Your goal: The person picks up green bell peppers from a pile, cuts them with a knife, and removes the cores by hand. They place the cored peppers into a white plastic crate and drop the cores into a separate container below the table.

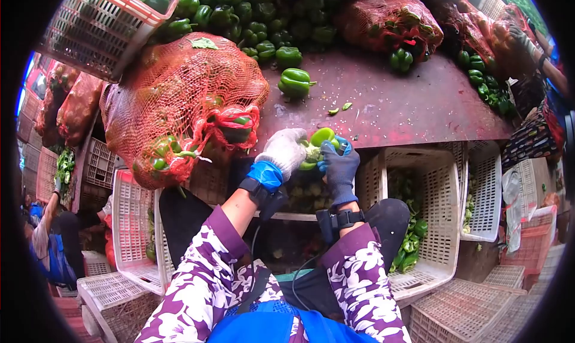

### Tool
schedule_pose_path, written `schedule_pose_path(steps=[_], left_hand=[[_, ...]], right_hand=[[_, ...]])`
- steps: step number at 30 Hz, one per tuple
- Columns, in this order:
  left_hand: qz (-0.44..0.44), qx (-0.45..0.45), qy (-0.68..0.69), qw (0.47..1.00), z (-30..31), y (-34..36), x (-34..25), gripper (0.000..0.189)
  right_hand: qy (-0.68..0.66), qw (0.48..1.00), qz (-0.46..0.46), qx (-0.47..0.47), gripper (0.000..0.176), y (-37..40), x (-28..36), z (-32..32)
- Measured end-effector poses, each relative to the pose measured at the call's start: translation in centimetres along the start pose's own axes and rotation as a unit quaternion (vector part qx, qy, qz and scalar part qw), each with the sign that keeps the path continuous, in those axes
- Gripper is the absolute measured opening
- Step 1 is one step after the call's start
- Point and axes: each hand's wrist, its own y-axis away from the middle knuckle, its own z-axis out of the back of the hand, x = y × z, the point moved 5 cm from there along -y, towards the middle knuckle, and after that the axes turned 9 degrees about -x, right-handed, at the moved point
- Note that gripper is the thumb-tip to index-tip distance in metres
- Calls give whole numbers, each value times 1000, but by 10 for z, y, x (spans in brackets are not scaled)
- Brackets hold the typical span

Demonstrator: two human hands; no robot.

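Observation:
An opened green bell pepper is held between my two gloved hands at the table's near edge, its pale inside and core showing. My left hand, in a whitish glove, is closed on the pepper's left side. On the right side, my right hand in a dark blue-grey glove has its fingers closed around the pepper. A whole green bell pepper lies just beyond them on the reddish table. A red mesh sack of peppers sits left of my hands.
Many green peppers are heaped at the back. Another mesh sack lies at the back right. A white crate holding peppers stands by my right knee, and another crate stands at left. Other people's arms show at both sides.

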Motion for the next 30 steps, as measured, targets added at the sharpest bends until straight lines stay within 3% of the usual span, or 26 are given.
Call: schedule_pose_path(steps=[4, 8, 9, 10, 12, 14, 16, 18, 19, 20, 21, 22, 24, 25, 26, 28, 30], left_hand=[[13, 1, 25, 1000, 1, 9, -3, 31], [127, -45, 281, 950, -7, 19, 24, 31], [146, -59, 326, 932, -4, 22, 29, 31], [165, -74, 370, 911, 1, 26, 30, 32], [180, -107, 431, 878, 13, 33, 30, 33], [197, -118, 499, 836, 18, 36, 27, 35], [193, -125, 525, 820, 21, 36, 20, 36], [187, -138, 543, 807, 25, 35, 7, 37], [184, -148, 550, 801, 29, 36, -6, 36], [181, -158, 557, 795, 31, 37, -16, 36], [170, -173, 552, 798, 25, 35, -17, 35], [172, -170, 596, 765, 24, 38, -26, 36], [160, -187, 593, 766, 19, 46, -38, 36], [140, -192, 545, 804, 16, 51, -45, 36], [55, -233, 433, 869, 15, 52, -46, 38], [-47, -240, 124, 962, 33, 60, -60, 45], [-89, -258, 19, 962, 44, 63, -71, 54]], right_hand=[[-161, 980, -102, -53, 14, -10, -19, 9], [-262, 944, -193, -60, 16, 1, -9, 16], [-297, 938, -168, -52, 21, -10, -22, 22], [-314, 931, -184, -3, 28, -8, -17, 25], [-467, 813, -261, 229, 35, -1, 5, 29], [-618, 634, -222, 409, 43, 38, 72, 30], [-752, 479, -170, 420, 53, 59, 113, 41], [-626, 664, -104, 396, 50, 41, 89, 49], [-438, 840, -103, 303, 52, 39, 71, 47], [-219, 954, -95, 183, 54, 42, 53, 49], [-185, 968, -72, 154, 53, 54, 45, 40], [-151, 979, -51, 124, 52, 65, 37, 30], [-171, 971, -65, 156, 52, 74, 21, 14], [-207, 953, -110, 191, 48, 80, 24, 9], [-276, 933, -128, 191, 45, 89, 32, 1], [-247, 944, -143, 167, 39, 80, 17, 6], [-215, 955, -146, 144, 35, 81, 23, 11]])
